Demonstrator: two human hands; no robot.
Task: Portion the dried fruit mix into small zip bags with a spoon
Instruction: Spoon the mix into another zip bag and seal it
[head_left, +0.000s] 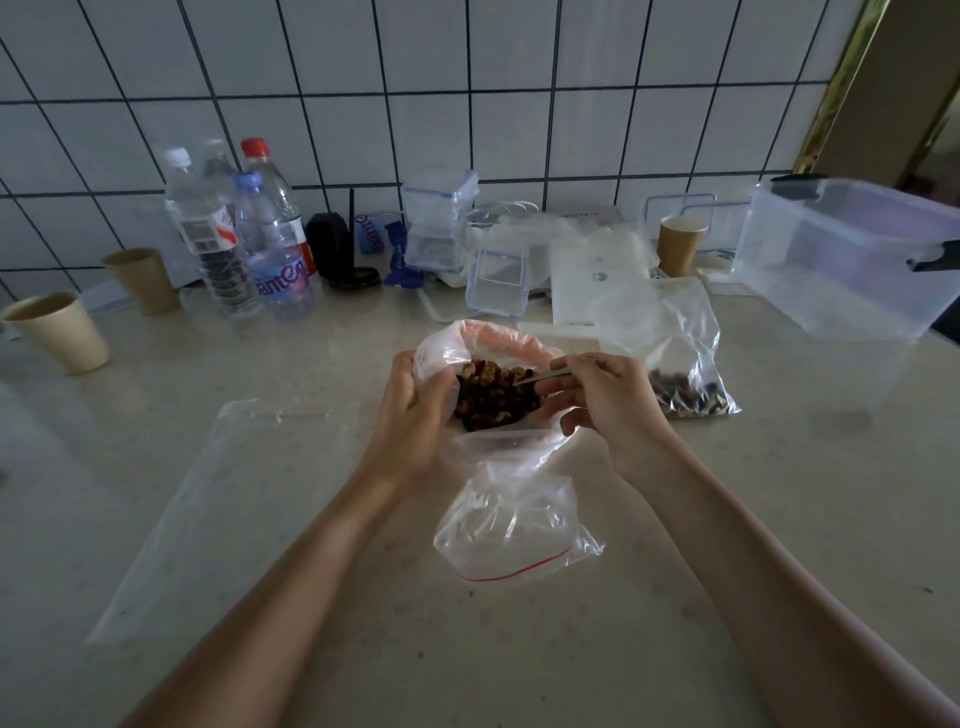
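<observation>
Clear plastic of the source bag (441, 358) is gripped at its mouth by the left hand (415, 410), apparently to keep the dried fruit mix (493, 397) accessible to the spoon (543, 375) pinched in the right hand (608, 395), above an unfilled zip bag (519, 530).

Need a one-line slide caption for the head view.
Left hand holds the fruit bag open; right hand dips a spoon in.

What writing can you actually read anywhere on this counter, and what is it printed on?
"amee", roughly, large white letters on the pink and blue label of the front water bottle; the first letter is cut off.
Similar purple lettering on the blue and white packet: too blurred to read.
Red and white label on the tall bottle: unreadable.
Small mark on the white sheet: too small to read.
</observation>
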